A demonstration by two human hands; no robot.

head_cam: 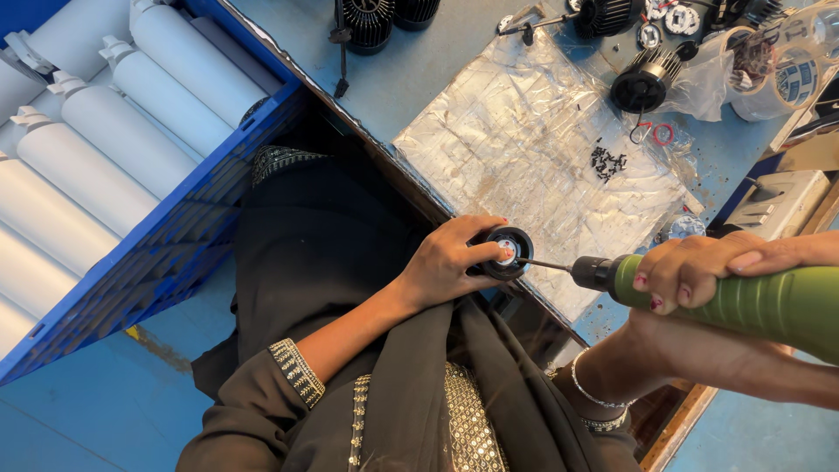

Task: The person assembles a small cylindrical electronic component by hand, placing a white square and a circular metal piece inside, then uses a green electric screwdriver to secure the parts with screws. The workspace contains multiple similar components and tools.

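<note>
Head view puts your left hand [450,262] wrapped around a small round black housing [505,253], held at the near edge of the counter [419,70] just over the foil sheet [533,149]. Your right hand [699,273] is closed around the green electric screwdriver [752,301], whose long axis runs nearly level from the right, its thin bit [546,263] meeting the pale centre of the housing's face. So the housing lies straight left of the driver grip, on the bit's line, and the left hand is the nearer one. It looks ribbed and dark, with a light disc inside its rim.
</note>
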